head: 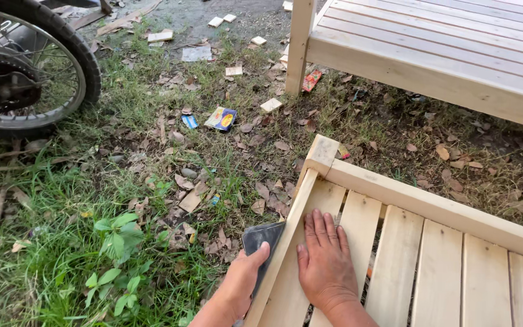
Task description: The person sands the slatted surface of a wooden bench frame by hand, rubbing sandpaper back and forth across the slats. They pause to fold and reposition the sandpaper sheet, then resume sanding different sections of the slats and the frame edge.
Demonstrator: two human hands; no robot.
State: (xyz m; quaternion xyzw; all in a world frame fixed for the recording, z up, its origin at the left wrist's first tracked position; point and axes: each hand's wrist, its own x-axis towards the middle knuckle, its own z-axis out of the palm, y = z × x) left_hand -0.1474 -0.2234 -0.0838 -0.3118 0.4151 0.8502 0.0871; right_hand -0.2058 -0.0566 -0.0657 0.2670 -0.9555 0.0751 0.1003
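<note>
The left hand's (237, 284) grip is clamped on a dark grey sheet of sandpaper (260, 239), pressed against the outer left rail of the pale slatted wooden frame (443, 212), near its far left corner. The right hand (325, 263) lies flat, fingers together, on the leftmost slat.
</note>
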